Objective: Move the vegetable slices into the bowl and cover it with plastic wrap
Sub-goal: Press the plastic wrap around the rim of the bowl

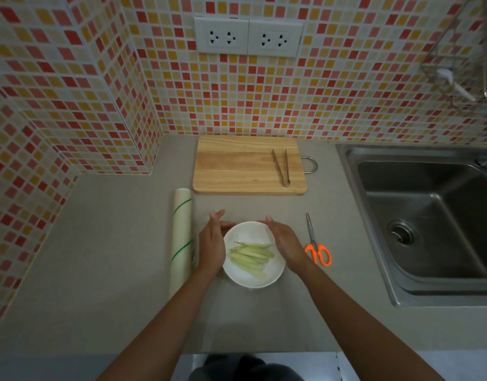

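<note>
Vegetable slices (252,257) lay in the white bowl (253,279) on the counter, plastic wrap roll (181,240) just left of it. Left hand (212,244) and right hand (285,244) cupped the bowl's sides, fingers loosely spread, seemingly pressing film down. Best done by smoothing outward evenly. Scissors (316,247) sat right.

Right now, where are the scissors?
In the head view, the scissors lie on the counter, right of the bowl and right hand, left of the sink.
</note>
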`<state>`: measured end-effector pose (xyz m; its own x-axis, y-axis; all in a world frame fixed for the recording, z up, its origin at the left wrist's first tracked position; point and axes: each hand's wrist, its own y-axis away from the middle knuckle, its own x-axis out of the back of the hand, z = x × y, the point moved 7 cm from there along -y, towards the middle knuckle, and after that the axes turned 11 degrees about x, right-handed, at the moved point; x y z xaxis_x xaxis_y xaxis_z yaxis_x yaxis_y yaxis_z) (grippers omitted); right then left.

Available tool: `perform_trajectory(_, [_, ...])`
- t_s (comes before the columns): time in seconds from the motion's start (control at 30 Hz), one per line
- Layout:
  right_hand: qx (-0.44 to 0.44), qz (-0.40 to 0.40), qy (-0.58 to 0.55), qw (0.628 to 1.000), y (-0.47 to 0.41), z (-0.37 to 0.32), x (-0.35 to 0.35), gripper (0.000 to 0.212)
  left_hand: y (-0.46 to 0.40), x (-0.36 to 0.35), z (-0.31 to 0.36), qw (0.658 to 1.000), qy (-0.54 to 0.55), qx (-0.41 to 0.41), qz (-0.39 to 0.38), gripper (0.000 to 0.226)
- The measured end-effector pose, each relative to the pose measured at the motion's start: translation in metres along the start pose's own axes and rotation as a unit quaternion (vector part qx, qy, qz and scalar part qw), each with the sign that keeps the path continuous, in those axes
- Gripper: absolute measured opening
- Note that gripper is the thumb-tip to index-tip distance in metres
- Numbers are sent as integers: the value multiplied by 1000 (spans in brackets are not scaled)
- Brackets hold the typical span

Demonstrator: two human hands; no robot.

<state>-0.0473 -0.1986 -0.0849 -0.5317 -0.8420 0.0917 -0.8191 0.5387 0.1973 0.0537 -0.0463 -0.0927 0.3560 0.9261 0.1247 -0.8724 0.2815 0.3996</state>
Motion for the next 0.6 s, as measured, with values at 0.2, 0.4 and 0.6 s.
perform_trajectory(0.2, [50, 13, -2, 999, 11, -2, 3, 44, -6, -5, -6, 985, -168, 40, -16, 72])
perform_trajectory(0.4, [48, 26, -6, 998, 15, 2, 5, 44, -11, -11, -12, 952, -286, 74, -79, 68])
perform_trajectory(0.6, [29, 31, -14, 999, 15, 8, 7, 44, -8, -12, -11, 954, -282, 74, -75, 68])
